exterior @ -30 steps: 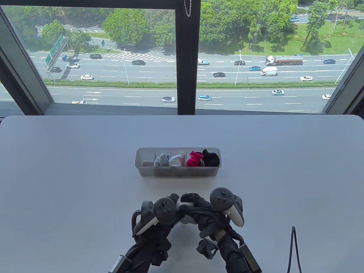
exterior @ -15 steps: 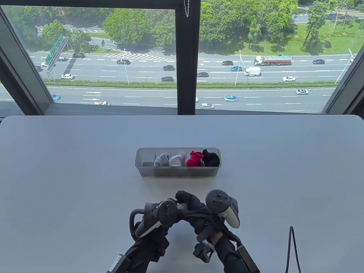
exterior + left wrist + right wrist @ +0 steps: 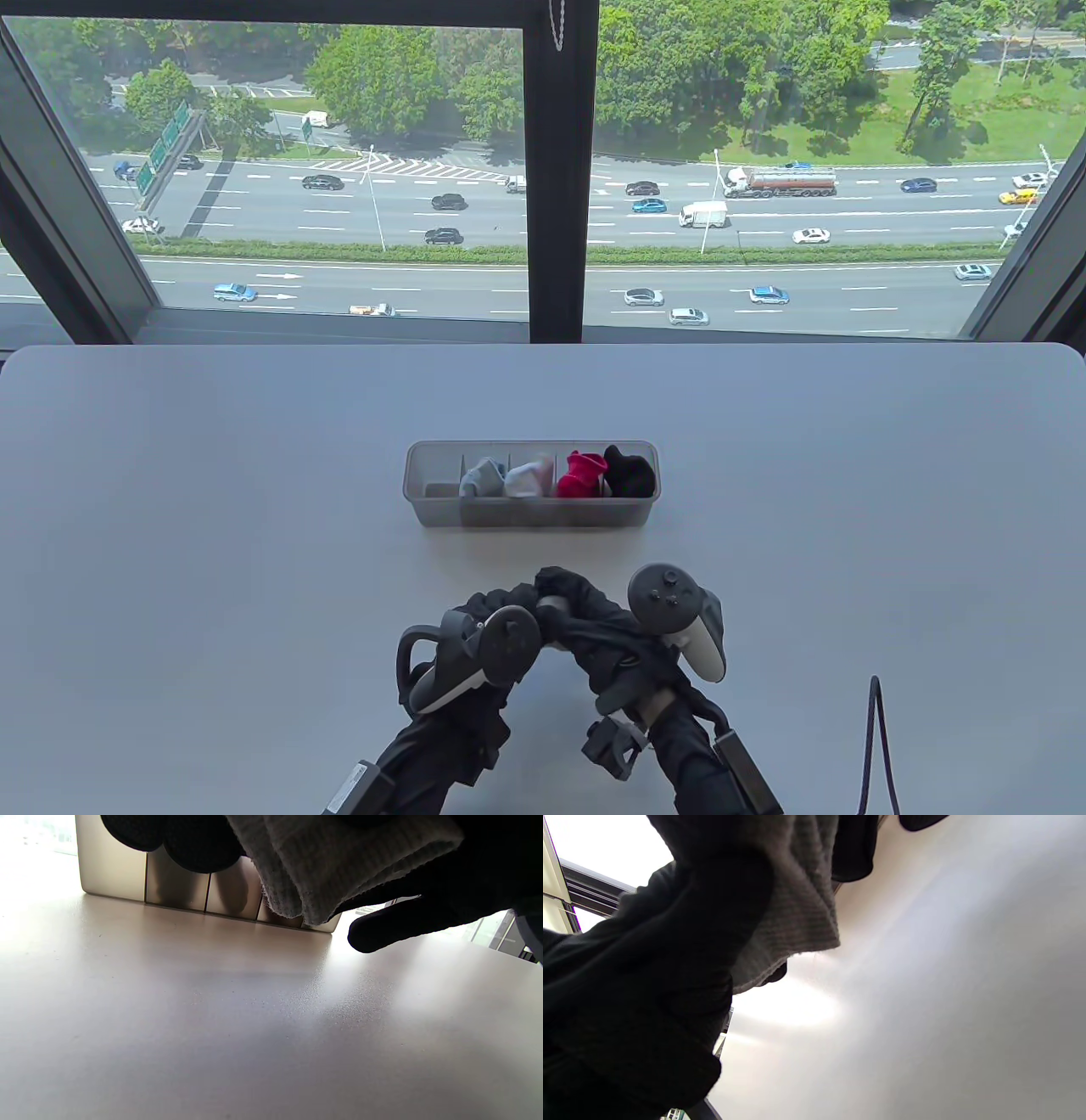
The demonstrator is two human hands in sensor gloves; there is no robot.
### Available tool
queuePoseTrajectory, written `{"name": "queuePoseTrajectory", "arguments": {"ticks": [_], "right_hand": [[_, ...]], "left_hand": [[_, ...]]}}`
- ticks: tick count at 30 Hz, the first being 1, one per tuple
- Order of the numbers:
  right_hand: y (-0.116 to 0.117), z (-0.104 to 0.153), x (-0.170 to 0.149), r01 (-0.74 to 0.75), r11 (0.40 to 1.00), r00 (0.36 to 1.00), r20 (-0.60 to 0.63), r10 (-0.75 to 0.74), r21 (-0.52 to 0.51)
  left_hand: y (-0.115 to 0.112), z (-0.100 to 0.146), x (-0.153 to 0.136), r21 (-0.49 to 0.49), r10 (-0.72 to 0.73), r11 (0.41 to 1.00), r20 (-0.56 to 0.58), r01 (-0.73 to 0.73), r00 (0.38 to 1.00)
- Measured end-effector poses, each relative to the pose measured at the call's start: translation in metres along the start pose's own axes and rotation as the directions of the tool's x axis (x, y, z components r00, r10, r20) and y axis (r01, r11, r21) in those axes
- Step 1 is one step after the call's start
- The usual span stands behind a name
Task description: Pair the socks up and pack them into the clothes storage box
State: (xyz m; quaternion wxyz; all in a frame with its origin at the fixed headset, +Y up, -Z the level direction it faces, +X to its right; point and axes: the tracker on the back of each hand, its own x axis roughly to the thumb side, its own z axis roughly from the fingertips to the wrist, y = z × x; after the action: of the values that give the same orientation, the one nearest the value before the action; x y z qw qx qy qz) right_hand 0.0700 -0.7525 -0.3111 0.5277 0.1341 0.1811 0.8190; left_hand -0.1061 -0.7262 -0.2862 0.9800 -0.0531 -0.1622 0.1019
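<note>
The box sits mid-counter, four sock bundles filling its right compartments. Both hands, left and right, meet just before it, a sock between them.

A pale grey table with rounded corners stands against a large window split by a dark upright frame. Outside in bright daylight, a multi-lane highway with cars runs past green trees.

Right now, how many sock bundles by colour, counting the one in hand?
Grey-blue bundle in the storage box: 1
White bundle: 1
Red bundle: 1
Black bundle: 1
Pale grey socks held by left hand and right hand: 1
Total: 5
</note>
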Motion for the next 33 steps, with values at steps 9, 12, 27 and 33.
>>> {"name": "queuePoseTrajectory", "arguments": {"ticks": [9, 12, 27, 33], "right_hand": [[0.002, 0.000, -0.001, -0.088, 0.996, 0.996, -0.005, 0.088, -0.013], [0.005, 0.000, 0.000, -0.021, 0.998, 1.000, 0.016, 0.020, 0.055], [-0.011, 0.006, 0.001, -0.041, 0.986, 0.999, 0.008, 0.042, -0.160], [0.000, 0.002, 0.004, -0.010, 1.000, 0.999, 0.038, 0.010, 0.003]], "left_hand": [[0.003, 0.000, -0.001, -0.017, -0.026, 1.000, -0.020, 0.026, 0.999], [0.005, -0.002, -0.005, -0.035, 0.002, 0.999, -0.021, -0.002, 1.000], [0.008, 0.004, 0.011, 0.024, -0.040, 0.999, 0.034, 0.039, 0.999], [0.009, 0.003, 0.004, 0.055, -0.064, 0.996, -0.039, 0.066, 0.997]]}}
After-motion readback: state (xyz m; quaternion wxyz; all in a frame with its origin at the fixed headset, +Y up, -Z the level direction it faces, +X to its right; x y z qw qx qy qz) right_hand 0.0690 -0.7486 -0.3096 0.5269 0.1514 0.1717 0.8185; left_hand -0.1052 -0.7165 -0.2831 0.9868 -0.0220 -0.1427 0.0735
